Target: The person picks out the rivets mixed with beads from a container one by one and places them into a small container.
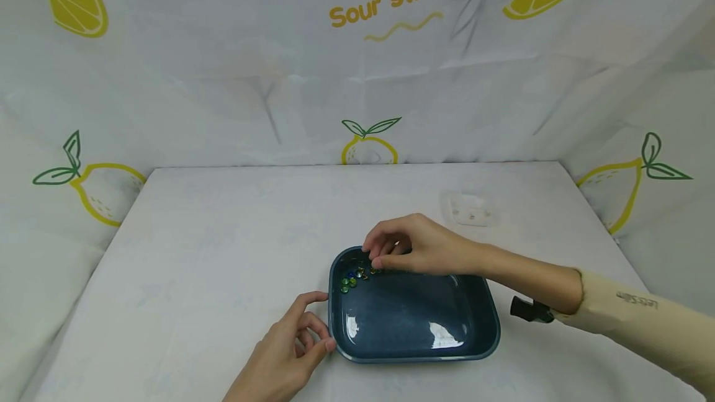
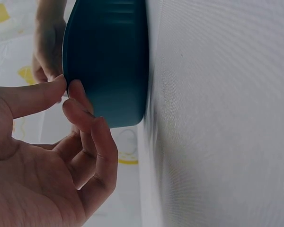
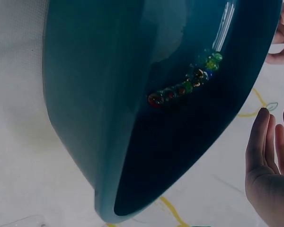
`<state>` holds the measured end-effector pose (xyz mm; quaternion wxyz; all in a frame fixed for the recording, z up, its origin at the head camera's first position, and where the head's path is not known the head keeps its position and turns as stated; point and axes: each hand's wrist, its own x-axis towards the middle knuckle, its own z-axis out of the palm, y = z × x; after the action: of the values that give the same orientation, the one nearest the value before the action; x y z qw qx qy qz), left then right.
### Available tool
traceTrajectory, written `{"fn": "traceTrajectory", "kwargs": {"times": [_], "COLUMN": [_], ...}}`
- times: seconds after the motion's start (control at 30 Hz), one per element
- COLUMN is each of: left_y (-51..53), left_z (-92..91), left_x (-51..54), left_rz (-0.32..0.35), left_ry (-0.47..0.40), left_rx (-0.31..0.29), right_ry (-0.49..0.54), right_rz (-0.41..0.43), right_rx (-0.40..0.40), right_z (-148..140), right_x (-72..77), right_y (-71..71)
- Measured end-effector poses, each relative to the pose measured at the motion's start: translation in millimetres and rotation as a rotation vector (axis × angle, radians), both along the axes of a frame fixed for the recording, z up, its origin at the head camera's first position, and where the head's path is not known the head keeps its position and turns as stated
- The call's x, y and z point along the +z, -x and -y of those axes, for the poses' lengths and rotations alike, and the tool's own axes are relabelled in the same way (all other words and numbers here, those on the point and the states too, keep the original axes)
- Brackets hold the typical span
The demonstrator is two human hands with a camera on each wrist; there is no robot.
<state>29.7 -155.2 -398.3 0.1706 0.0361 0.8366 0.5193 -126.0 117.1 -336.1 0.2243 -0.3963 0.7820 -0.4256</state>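
A dark blue-green plastic tray (image 1: pixel 413 321) stands on the white table. Small shiny glass-like beads in green, blue, amber and red (image 1: pixel 349 281) lie in its far left corner; in the right wrist view the beads (image 3: pixel 199 75) form a curved row. At the tray's left side, my left hand (image 1: pixel 287 352) holds the rim, its thumb and fingertips (image 2: pixel 78 92) against the edge. Over the far rim near the beads hovers my right hand (image 1: pixel 427 244), fingers bent. In the right wrist view this hand (image 3: pixel 270 175) has its fingers parted, nothing visible between them.
Behind the tray, at the right, lies a small clear plastic case (image 1: pixel 472 209) with tiny pieces in it. A white cloth (image 1: pixel 357 79) printed with lemons hangs around the table's back and sides. A dark strap piece (image 1: pixel 530 310) sits by my right sleeve.
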Motion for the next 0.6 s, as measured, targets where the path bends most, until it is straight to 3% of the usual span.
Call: {"fn": "traceTrajectory", "kwargs": {"times": [0.4, 0.6], "left_y": [0.0, 1.0], "left_z": [0.0, 1.1], "left_x": [-1.0, -1.3], "left_rz": [-0.003, 0.001], "left_ry": [-0.002, -0.014], "left_rx": [-0.002, -0.015], "right_ry": [-0.022, -0.043], "right_rz": [0.047, 0.081], "right_rx": [0.036, 0.018], "right_z": [6.5, 8.9], "right_x": [-19.7, -28.7], "right_y": [-1.4, -4.6]}}
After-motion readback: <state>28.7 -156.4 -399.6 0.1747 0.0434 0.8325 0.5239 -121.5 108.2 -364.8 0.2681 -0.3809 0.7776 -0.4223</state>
